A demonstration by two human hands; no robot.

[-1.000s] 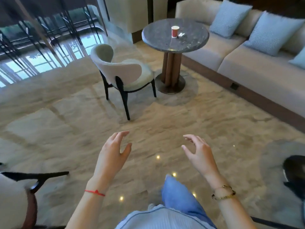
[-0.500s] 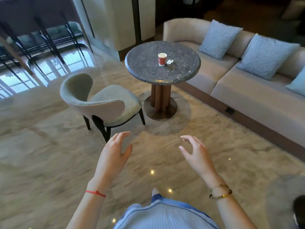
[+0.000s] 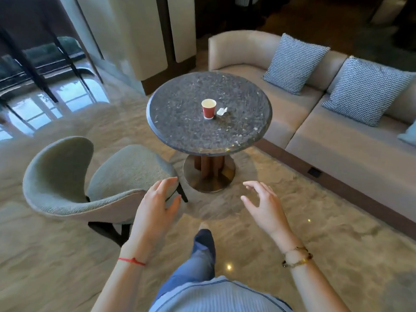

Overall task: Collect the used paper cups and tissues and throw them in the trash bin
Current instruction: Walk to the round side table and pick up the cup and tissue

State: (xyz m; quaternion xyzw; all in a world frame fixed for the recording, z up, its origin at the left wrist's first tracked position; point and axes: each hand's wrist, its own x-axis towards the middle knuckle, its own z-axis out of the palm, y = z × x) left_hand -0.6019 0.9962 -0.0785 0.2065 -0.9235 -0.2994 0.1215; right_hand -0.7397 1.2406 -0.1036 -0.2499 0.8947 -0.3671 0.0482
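Both hands, left and right, empty, fingers loosely spread. Best bet: pinch red paper cup near rim, then scoop tissue beside it.

daylight comes in from the windows on my left and lays a pale glare across the polished floor, with small ceiling-light spots mirrored near my leg. the round surface shines along its near rim and drops a soft shadow around its base. the far upper right is dim. the wide lens bends the window frames and sofa at the edges. detail is slightly soft throughout.
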